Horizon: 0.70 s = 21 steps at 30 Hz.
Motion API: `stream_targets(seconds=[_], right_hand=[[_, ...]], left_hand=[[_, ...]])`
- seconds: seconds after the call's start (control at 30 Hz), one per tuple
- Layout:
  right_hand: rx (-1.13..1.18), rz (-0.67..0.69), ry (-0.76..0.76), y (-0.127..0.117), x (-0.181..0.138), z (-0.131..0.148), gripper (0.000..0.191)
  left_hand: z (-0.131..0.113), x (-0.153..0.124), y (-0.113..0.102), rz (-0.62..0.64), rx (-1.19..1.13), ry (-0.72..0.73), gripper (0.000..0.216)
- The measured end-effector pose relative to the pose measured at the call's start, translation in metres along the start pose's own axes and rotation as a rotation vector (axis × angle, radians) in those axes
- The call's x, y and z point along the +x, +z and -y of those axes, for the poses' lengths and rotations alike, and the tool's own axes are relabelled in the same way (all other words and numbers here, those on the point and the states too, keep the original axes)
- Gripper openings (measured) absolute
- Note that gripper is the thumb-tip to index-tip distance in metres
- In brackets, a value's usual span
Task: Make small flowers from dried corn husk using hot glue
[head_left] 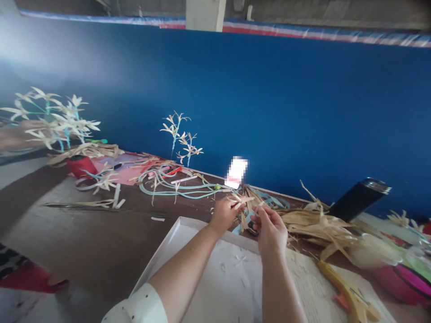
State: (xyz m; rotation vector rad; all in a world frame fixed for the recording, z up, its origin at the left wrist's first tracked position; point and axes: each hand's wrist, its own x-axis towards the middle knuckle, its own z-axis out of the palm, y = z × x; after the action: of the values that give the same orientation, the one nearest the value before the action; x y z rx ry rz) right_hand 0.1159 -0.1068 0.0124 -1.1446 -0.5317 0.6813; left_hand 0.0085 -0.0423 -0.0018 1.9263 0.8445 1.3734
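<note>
My left hand [225, 211] and my right hand [271, 229] meet above the far edge of a white tray [175, 244]. Both pinch a small straw flower [243, 200] made of pale dried husk strips. The left fingers hold its petals. The right fingers curl round the part below, where a pale blue strip [243, 223] hangs down. A pile of dried husks [316, 222] lies just right of my hands.
Finished straw flowers stand at the blue wall [180, 134] and far left [54, 117]. Coiled blue-green wire [175, 186], a red cup [80, 165], a black flask [358, 198], a yellow glue gun [346, 291] and a pink bowl [404, 282] lie around.
</note>
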Motion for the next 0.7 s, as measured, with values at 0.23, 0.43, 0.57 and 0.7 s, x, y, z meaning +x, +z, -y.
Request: stream_targets(seconds=[0.23, 0.43, 0.57, 0.7], right_hand=[[-0.022, 0.107, 0.029, -0.002, 0.001, -0.002, 0.037], [-0.093, 0.207, 0.069, 0.001, -0.007, 0.003, 0.035], [-0.184, 0.212, 0.088, 0.002, -0.012, 0.010, 0.034], [-0.246, 0.159, 0.119, 0.002, -0.015, 0.016, 0.038]], left_hand=[[0.000, 0.002, -0.005, 0.000, 0.044, 0.000, 0.034], [0.001, 0.002, -0.005, 0.000, 0.038, -0.014, 0.028], [0.001, 0.002, -0.005, 0.010, 0.000, -0.028, 0.027], [0.003, 0.002, -0.004, 0.019, -0.022, -0.041, 0.024]])
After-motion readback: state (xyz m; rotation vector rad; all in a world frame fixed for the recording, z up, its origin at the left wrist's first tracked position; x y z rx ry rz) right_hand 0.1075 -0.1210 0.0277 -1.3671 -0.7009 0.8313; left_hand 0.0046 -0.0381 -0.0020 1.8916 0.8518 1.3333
